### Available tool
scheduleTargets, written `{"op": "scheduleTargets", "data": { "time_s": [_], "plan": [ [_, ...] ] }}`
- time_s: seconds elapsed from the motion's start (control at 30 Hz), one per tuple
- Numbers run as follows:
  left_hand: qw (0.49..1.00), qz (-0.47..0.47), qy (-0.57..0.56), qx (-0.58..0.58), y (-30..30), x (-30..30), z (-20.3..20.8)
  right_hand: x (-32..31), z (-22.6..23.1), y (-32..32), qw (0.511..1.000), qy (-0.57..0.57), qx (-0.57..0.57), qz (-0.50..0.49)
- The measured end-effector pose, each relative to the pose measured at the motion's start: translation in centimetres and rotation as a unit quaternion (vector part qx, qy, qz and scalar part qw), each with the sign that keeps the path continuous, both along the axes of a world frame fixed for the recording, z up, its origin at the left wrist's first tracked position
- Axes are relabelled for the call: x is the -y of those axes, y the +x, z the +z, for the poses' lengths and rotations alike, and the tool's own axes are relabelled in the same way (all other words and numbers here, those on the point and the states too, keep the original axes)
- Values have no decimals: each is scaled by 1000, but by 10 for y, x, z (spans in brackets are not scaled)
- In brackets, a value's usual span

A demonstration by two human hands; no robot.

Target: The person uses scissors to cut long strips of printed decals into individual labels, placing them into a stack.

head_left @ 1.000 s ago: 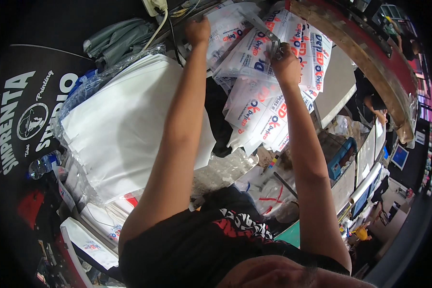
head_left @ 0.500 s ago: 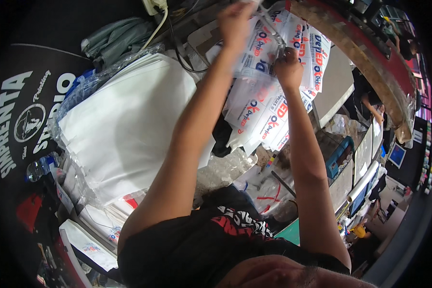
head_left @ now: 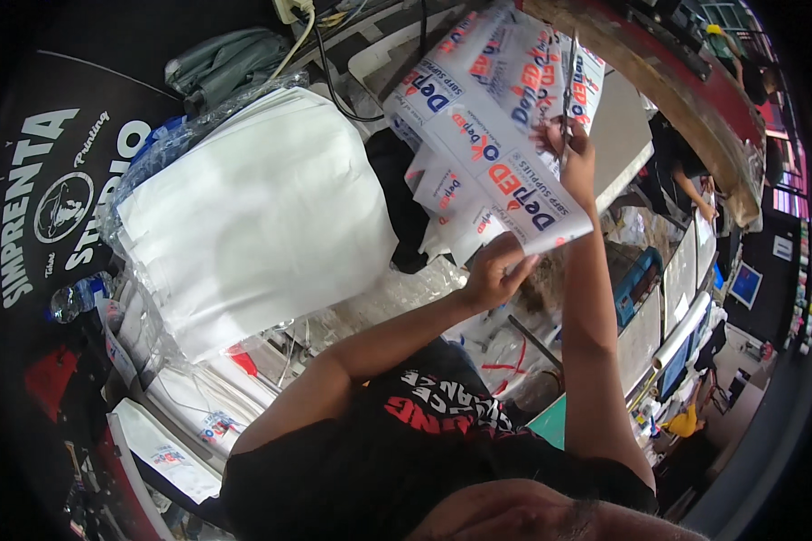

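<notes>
A translucent printed sheet (head_left: 478, 149), marked in red and blue, slants from the far side down toward me over several similar printed sheets (head_left: 454, 194). My left hand (head_left: 498, 270) is closed, pinching the near edge of the upper sheet between thumb and fingers. Farther off and to the right, my right hand (head_left: 576, 155) grips a pair of scissors (head_left: 570, 77). Their long blades point away from me, at the right side of the printed sheets. Part of the scissors' handle is hidden by my fingers.
Left of the sheets lies a big stack of white sheets (head_left: 253, 216) on clear plastic. Behind it are folded grey-green fabric (head_left: 230, 68) and a black cable (head_left: 329, 90). A raised wooden edge (head_left: 686, 99) curves along the right. Another person's arm (head_left: 695, 194) shows beyond.
My left hand has come from the far end toward me, and the upper printed sheet now stretches nearer with it. My right hand with the scissors has shifted slightly right.
</notes>
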State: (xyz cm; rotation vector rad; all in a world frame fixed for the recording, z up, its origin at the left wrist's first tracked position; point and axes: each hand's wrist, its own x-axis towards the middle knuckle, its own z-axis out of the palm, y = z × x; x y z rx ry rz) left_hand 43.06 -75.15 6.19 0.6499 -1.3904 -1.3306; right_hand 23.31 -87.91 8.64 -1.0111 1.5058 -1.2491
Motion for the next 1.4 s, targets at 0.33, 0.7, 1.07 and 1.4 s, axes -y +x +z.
{"op": "scheduleTargets", "data": {
  "time_s": [0.33,0.7,1.07,1.4],
  "plan": [
    [975,-195,-96,43,4,-78,19,-200,67,-12,972,183,-121,83],
    [957,-252,-140,-8,-23,-139,80,-394,94,-56,967,196,150,-70],
    [953,-266,-97,106,-64,-183,32,-521,89,-34,949,3,88,-302],
    [839,-156,-282,438,-101,-113,-33,-606,49,-19,933,22,103,-343]
  ]
}}
